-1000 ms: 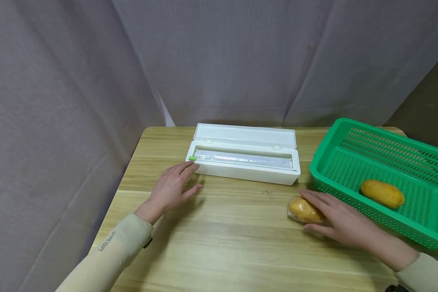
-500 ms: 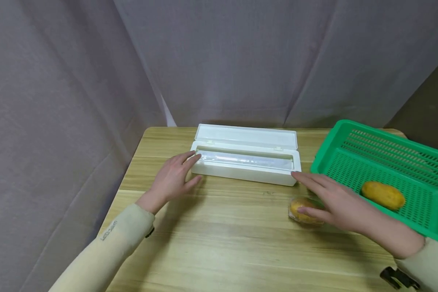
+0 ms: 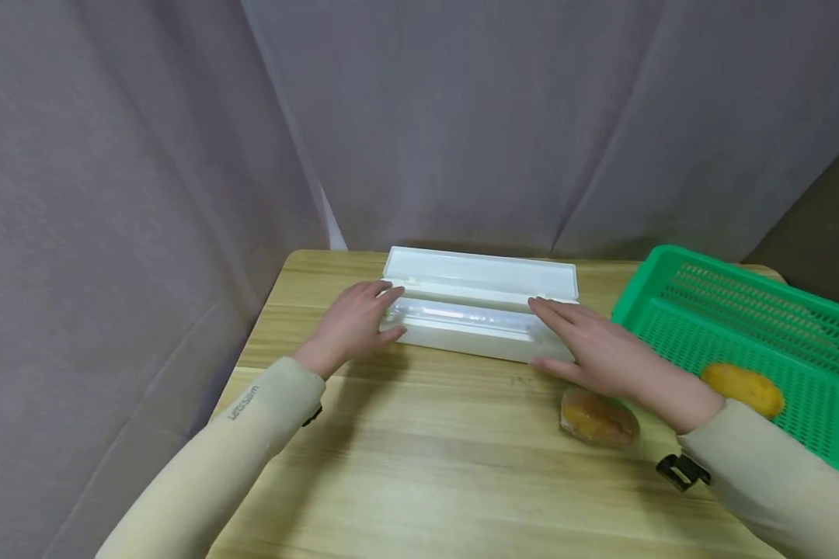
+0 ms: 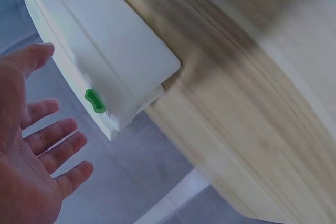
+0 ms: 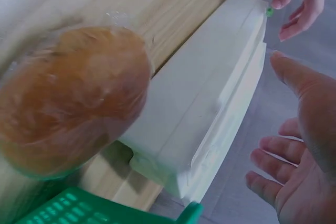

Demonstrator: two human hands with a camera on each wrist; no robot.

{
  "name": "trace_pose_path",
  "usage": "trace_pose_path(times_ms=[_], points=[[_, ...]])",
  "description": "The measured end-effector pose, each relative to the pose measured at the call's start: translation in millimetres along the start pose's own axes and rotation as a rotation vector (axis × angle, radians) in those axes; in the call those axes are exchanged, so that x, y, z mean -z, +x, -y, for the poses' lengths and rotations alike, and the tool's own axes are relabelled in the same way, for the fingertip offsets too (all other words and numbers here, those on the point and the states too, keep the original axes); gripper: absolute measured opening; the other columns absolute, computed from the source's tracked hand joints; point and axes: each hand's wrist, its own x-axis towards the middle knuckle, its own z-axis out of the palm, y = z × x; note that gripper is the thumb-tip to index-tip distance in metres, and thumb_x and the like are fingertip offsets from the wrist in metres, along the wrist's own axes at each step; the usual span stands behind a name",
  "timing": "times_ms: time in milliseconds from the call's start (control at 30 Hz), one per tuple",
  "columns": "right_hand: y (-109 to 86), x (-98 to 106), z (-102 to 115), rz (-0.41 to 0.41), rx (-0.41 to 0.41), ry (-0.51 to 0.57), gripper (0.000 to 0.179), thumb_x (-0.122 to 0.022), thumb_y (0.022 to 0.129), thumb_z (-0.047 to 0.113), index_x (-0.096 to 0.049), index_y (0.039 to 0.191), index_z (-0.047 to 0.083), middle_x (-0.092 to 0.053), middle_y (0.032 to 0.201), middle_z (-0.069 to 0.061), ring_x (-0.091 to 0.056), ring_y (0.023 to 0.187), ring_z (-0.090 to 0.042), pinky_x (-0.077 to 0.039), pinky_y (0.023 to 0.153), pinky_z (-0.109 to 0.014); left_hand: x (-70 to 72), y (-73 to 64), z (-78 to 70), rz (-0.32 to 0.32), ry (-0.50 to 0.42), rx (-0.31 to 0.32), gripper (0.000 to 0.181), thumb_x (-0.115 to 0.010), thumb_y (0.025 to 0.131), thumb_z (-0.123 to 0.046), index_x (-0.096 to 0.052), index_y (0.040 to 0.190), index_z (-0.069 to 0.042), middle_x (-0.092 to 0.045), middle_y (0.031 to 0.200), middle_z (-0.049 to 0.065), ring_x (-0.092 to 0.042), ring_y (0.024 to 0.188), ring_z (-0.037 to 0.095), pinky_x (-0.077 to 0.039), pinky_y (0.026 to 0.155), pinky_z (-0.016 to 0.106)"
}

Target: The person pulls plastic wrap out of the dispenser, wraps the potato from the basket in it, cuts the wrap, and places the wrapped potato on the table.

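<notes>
A white cling film dispenser (image 3: pixel 461 341) lies near the table's back edge, its lid (image 3: pixel 482 272) swung back and a clear film roll (image 3: pixel 454 313) inside. A green slide cutter (image 4: pixel 95 101) shows at one end in the left wrist view. My left hand (image 3: pixel 355 322) is at the dispenser's left end, fingers spread. At the right end is my right hand (image 3: pixel 587 349), thumb and fingers apart. Neither hand grips anything; whether they touch the dispenser cannot be told. A film-wrapped yellow oblong, mango- or potato-like, (image 3: pixel 597 419) lies below my right hand.
To the right stands a green perforated basket (image 3: pixel 632 289) with an unwrapped yellow oblong piece (image 3: pixel 744 388) of similar shape in it. A grey curtain (image 3: pixel 447 124) hangs behind the wooden table (image 3: pixel 447 450) and on its left.
My right hand has left the wrapped yellow piece and moved up and left to the dispenser's right end. My left hand has shifted slightly up along the left end. The view has tilted a little.
</notes>
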Motion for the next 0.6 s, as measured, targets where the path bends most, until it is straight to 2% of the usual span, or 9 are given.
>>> trace_pose_path(times_ms=[200,367,600], points=[[18.4,-9.1,-5.8,0.035,0.015,-0.058,0.083,-0.077,0.099,0.039,-0.042,0.158,-0.008,-0.050,0.156,-0.032,-0.052,0.140,-0.053,-0.044,0.114,-0.066,-4.5,13.5,-3.1,0.051,0.030,-0.001,0.067,-0.073,0.100,-0.044,-0.056,0.153,-0.007,-0.060,0.152,0.017,-0.056,0.141,0.037,-0.038,0.124,0.050],[24.6,-17.0,-11.5,0.077,0.011,-0.121,0.080,-0.076,0.099,0.041,-0.047,0.153,-0.010,-0.053,0.152,-0.034,-0.057,0.132,-0.055,-0.046,0.112,-0.065,-10.4,17.9,-3.0,0.065,0.038,-0.007,0.065,-0.072,0.100,-0.045,-0.058,0.151,-0.007,-0.061,0.149,0.015,-0.056,0.140,0.037,-0.039,0.124,0.050],[21.3,-24.1,-17.0,0.082,0.022,-0.159,0.076,-0.077,0.099,0.039,-0.051,0.149,-0.011,-0.059,0.145,-0.033,-0.062,0.125,-0.053,-0.048,0.110,-0.064,-17.5,14.8,1.2,-0.024,0.039,-0.049,0.052,-0.072,0.101,-0.039,-0.066,0.140,-0.006,-0.068,0.139,0.015,-0.063,0.130,0.035,-0.047,0.117,0.052]])
